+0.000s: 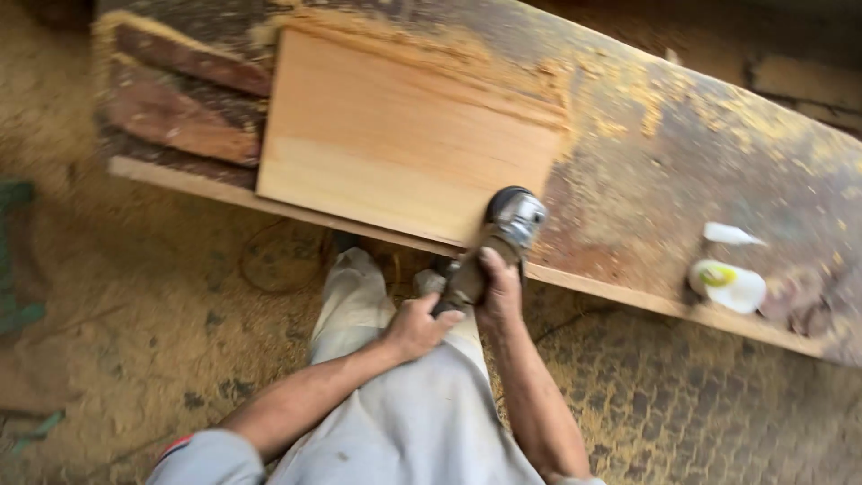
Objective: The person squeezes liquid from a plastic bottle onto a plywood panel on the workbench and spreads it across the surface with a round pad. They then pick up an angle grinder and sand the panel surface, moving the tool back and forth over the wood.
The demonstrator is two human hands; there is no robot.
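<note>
A pale, smooth wooden board (395, 135) lies flat on a rough, sawdust-covered workbench (664, 153). An angle grinder (503, 229) with a silver head rests at the board's near right corner, at the bench edge. My right hand (499, 292) grips the grinder's body just behind the head. My left hand (417, 325) holds the rear end of the grinder's handle. Both forearms reach up from the bottom of the view over my light trousers.
Dark reddish wood pieces (180, 117) lie left of the board on the bench. A white glue bottle (727, 286) lies on its side near the bench's right edge, with a small white nozzle (729, 235) beside it. Sawdust covers the floor (153, 305). A cable loops beneath the bench.
</note>
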